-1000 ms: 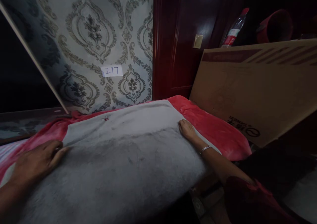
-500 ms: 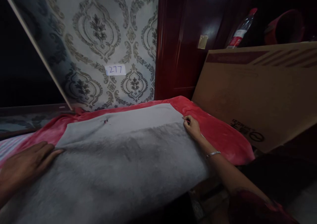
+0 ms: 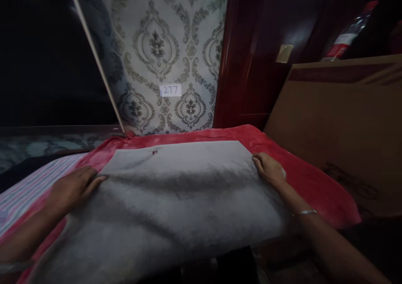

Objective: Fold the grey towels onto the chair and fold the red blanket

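Observation:
A grey plush cloth (image 3: 188, 208) lies spread out in front of me, its far part a smooth whitish strip (image 3: 194, 152) with a small dark red mark near its left end. At the cloth's left edge, my left hand (image 3: 75, 185) is closed, thumb and fingers pinching the fabric. My right hand (image 3: 268, 167) pinches the opposite edge, where the plush meets the pale strip. Soft creases run across the plush between both hands. Beneath the grey cloth is a red blanket (image 3: 314, 183), showing along the back and right.
Striped bedding (image 3: 40, 179) lies at the left. A large cardboard box (image 3: 333, 121) stands at the right, with a red-capped bottle (image 3: 350, 35) behind its top edge. Patterned wallpaper (image 3: 157, 45) bears a "277" label (image 3: 171, 90); a dark screen (image 3: 47, 66) stands left.
My view has turned left, so the surroundings sit farther right. Both hands still grip the cloth's edges, and a diagonal crease now shows in its left half.

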Motion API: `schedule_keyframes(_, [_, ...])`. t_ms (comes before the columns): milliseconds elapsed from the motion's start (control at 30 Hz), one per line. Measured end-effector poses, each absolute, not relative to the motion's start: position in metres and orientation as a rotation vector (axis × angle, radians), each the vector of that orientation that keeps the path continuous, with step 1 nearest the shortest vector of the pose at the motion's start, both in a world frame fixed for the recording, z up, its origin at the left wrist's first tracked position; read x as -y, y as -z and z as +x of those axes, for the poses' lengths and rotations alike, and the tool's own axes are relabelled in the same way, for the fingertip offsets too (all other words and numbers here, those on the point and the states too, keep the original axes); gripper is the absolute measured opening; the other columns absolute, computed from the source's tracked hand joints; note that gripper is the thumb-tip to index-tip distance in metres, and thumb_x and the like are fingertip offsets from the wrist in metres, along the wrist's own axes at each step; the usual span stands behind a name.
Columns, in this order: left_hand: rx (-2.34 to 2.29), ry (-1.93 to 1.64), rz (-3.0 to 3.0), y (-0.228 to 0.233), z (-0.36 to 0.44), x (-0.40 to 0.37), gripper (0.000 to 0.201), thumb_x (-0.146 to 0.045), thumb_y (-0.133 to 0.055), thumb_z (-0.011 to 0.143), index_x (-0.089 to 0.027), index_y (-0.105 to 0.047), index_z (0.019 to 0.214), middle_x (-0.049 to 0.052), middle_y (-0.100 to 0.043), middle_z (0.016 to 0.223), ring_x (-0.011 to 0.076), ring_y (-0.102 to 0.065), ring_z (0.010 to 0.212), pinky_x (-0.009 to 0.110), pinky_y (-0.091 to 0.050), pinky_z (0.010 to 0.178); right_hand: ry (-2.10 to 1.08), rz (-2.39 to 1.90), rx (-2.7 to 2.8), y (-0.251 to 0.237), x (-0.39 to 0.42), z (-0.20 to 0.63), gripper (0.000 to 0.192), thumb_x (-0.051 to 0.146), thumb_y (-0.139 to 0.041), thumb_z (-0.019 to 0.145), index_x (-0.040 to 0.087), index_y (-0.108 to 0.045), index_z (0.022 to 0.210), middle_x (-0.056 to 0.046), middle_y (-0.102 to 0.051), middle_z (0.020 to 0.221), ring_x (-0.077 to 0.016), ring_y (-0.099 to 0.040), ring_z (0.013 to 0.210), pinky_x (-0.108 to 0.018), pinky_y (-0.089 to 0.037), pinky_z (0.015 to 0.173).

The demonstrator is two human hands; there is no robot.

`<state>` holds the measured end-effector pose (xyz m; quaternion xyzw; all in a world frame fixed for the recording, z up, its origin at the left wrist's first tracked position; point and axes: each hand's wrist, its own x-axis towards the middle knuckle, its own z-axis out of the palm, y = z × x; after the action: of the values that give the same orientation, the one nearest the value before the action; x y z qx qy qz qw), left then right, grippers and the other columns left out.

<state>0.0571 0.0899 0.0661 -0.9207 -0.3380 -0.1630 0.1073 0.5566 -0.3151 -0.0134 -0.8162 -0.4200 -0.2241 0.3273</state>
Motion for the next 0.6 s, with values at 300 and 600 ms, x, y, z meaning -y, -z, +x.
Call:
schedule_keyframes(300, [0.711,0.243,-2.902,-0.057,0.023,-0.060,0.031,-0.049,-0.047,0.084,-0.021,-0.061,0.082,0.012,-0.068,0.088,0.0279,-0.066,0.085,0.036,-0.050,0.077,0.702,-2.265,1.571,0.028,0.364,0.524,0.056,0.068,-0.033,0.097,0.025,-0.067,0.087,-0.008,-0.064,0.083,-0.0221,-0.065,0.073,-0.031,-0.046,0.057])
schedule_keyframes(600, [0.947,0.568,-2.800,-0.115,-0.007,-0.043,0.039,-0.053,-0.039,0.078,-0.022,-0.060,0.088,0.009,-0.070,0.095,0.0266,-0.065,0.088,0.035,-0.048,0.079,0.923,-2.217,1.451,-0.059,0.406,0.492,0.072,0.085,-0.029,0.088,0.026,-0.064,0.066,-0.006,-0.066,0.065,-0.0237,-0.064,0.057,-0.034,-0.043,0.050])
